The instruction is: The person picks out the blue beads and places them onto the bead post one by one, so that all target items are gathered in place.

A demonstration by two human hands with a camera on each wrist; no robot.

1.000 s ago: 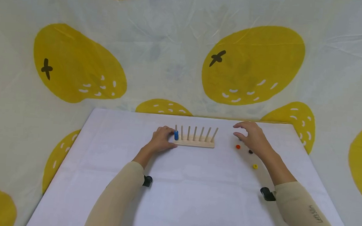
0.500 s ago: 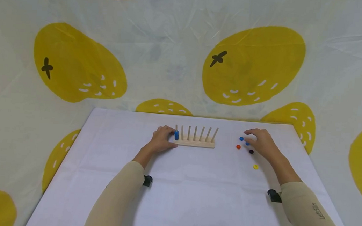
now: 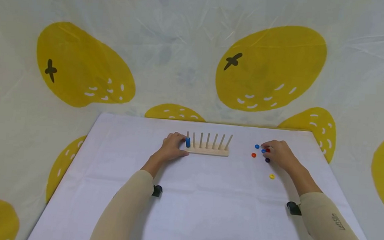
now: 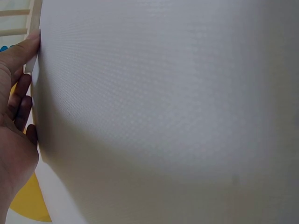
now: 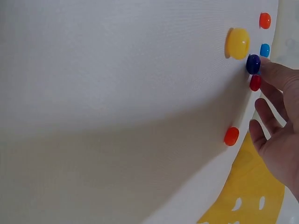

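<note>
My left hand [image 3: 171, 146] grips the left end of a wooden peg rack [image 3: 210, 151], thumb at the front edge and fingers behind. Blue rings [image 3: 188, 142] are stacked on its leftmost peg; the other pegs are bare. On the right, my right hand [image 3: 281, 155] reaches down among loose rings, thumb and forefinger apart. A blue ring [image 3: 263, 151] and a red ring [image 3: 268, 150] lie by its fingertips. A dark ring [image 5: 253, 64] sits just beside the thumb in the right wrist view. The forefinger is mostly hidden there.
Another blue ring [image 3: 257, 146] and an orange ring [image 3: 253, 155] lie left of the right hand. A yellow ring [image 3: 272, 176] lies nearer. The white table [image 3: 205, 210] ends at a patterned cloth [image 3: 182, 60] behind. In the right wrist view another orange ring [image 5: 231, 136] lies below the fingers.
My right hand has moved right and down to the loose rings, and its finger gap has narrowed. Blue and red rings have come into sight. The left hand stays on the rack.
</note>
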